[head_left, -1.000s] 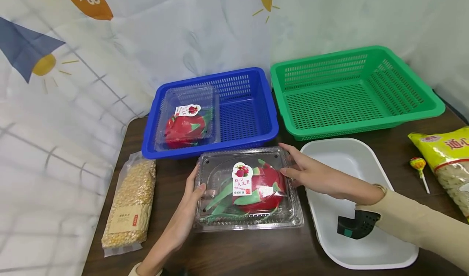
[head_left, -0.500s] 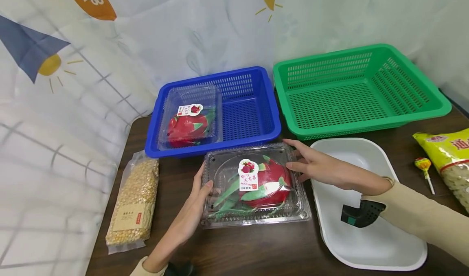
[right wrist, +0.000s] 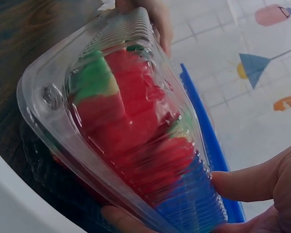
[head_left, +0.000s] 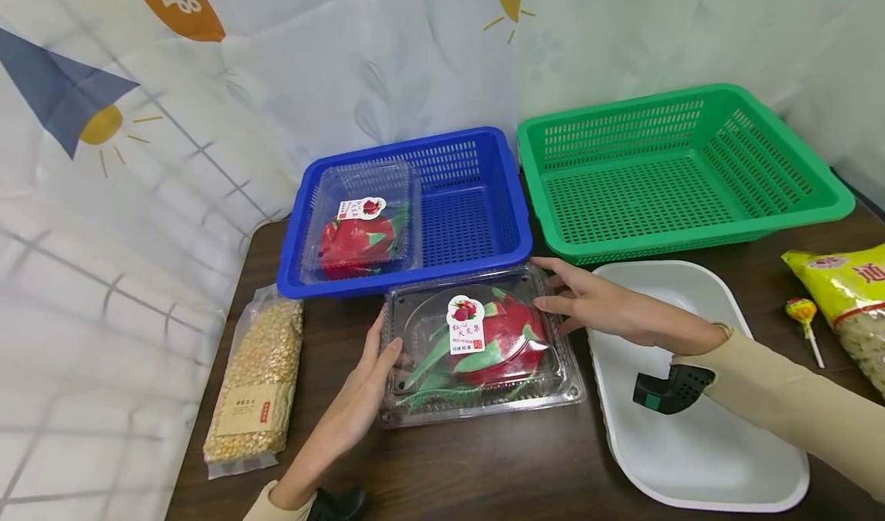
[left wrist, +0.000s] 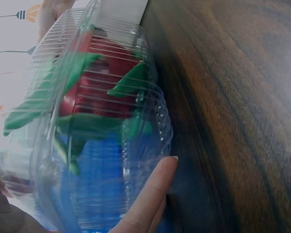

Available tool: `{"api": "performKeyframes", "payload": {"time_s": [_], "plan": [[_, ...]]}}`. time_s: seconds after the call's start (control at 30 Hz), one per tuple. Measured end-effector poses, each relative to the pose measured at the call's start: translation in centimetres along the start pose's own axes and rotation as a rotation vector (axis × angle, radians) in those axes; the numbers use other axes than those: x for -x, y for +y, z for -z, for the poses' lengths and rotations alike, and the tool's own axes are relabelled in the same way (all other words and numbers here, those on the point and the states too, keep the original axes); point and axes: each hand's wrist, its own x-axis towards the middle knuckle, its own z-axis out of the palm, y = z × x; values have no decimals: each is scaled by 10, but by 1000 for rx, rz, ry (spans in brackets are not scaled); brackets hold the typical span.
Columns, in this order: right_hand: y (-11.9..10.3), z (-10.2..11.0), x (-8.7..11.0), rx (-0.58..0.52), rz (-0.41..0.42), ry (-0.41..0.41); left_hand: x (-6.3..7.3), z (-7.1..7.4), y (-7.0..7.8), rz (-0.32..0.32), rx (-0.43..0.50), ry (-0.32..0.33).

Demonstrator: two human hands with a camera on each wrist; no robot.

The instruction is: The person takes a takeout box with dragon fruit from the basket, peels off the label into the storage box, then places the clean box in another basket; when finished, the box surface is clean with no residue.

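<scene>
A clear plastic clamshell box (head_left: 422,313) with a red and green dragon fruit (head_left: 512,336) inside is held between both hands, just in front of the blue basket (head_left: 515,263). A white label (head_left: 466,325) is stuck on its lid. My left hand (head_left: 359,390) grips the box's left side, thumb on the lid side and fingers low along the edge in the left wrist view. On the opposite side my right hand (head_left: 594,302) grips it near the back right corner, thumb over the lid. The box's back edge overlaps the basket's front rim in the head view.
Inside the blue basket's left half lies another boxed dragon fruit (head_left: 359,244). A green basket (head_left: 691,237) stands at the back right, a white tub (head_left: 698,459) under the right forearm. A grain bag (head_left: 259,367) lies left; a lollipop (head_left: 802,311) and yellow bag (head_left: 850,298) lie right.
The box has shifted a little toward the blue basket and turned slightly, its right side farther back. Both hands have kept their hold. The head view has shifted slightly.
</scene>
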Motion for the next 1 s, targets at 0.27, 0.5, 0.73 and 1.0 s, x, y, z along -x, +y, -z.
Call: {"api": "performKeyframes", "payload": {"time_s": [0.27, 0.5, 0.73, 1.0], "plan": [[2, 0, 1, 22, -7, 22, -1, 0, -1, -37, 4, 0], [0, 0, 4, 99, -3, 57, 2, 3, 2, -23, 51, -24], [-7, -1, 21, 280, 96, 98, 6, 6, 6, 4, 27, 13], [-30, -19, 38, 599, 404, 159, 19, 6, 20, -194, -248, 253]]}}
